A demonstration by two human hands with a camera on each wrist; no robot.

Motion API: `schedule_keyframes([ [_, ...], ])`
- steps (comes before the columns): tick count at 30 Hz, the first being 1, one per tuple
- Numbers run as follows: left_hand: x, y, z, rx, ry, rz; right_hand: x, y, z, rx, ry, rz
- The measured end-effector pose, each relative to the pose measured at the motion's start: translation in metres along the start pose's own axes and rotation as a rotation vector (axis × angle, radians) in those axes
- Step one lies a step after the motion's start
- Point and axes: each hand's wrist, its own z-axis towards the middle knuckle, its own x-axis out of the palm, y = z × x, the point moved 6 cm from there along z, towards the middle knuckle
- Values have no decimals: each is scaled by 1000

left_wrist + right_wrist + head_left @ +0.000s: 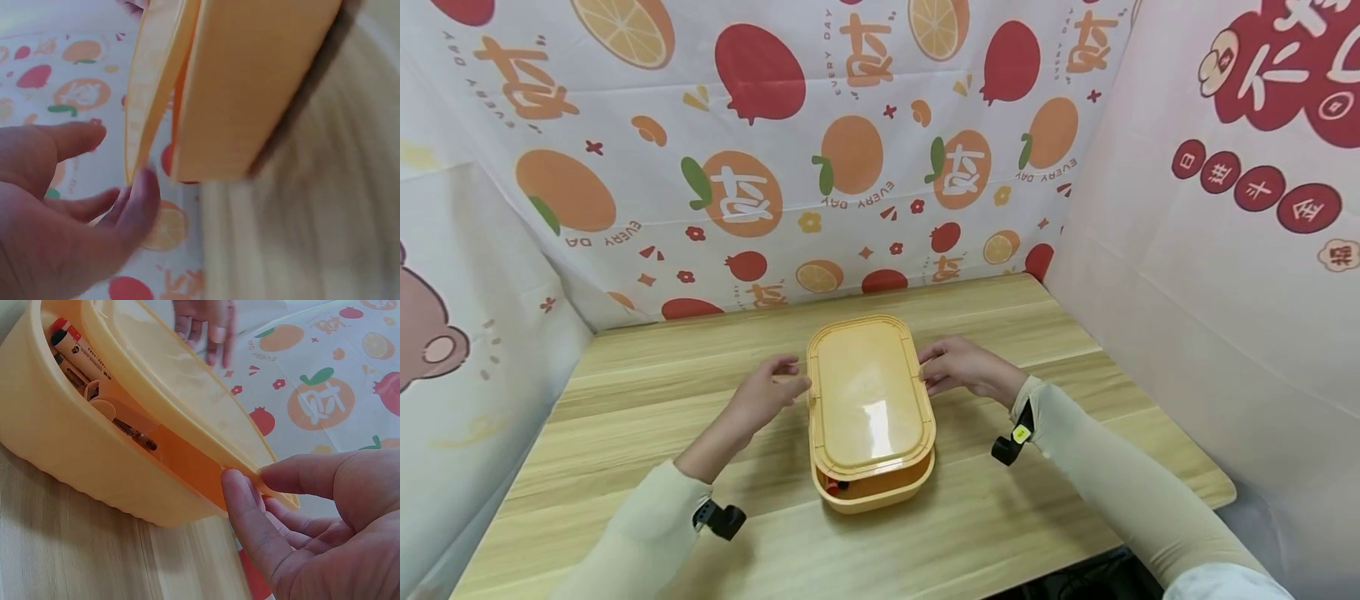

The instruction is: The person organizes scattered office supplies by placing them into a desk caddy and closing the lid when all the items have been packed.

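A yellow plastic box (880,500) sits on the table, its lid (871,392) tilted and shifted so that a gap shows at the near end. My right hand (966,367) pinches the lid's right edge between thumb and fingers, plain in the right wrist view. At the opposite edge, my left hand (763,396) has its fingers loosely bent and spread apart; one fingertip is at the lid's rim in the left wrist view. Through the gap I see a marker pen (78,353) with a black cap, a red-capped item and a pair of scissors (103,406) inside the box.
The box stands mid-table on a light wood-grain tabletop (647,400). A fruit-printed cloth (850,242) hangs behind it, with more cloth walls left and right. The table's right corner (1221,492) is rounded. Each wrist wears a black camera strap.
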Motion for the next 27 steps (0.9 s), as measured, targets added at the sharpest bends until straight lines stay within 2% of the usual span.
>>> schedule_keyframes([
  [4, 2, -27, 8, 87, -111, 191, 0, 1, -1, -4, 7, 5],
  [8, 20, -59, 22, 170, -221, 372, 0, 2, -2, -6, 17, 8],
  [11, 42, -80, 35, 201, -249, 490, 1, 2, -2, -5, 21, 9],
  [15, 73, -101, 53, 238, -238, 619, 2, 3, -3, -6, 14, 19],
  [20, 97, -111, 72, 223, -256, 720, 5, 3, -3, -13, 5, 41],
  [27, 114, -107, 84, 164, -258, 817, 4, 1, -6, -19, -12, 34],
])
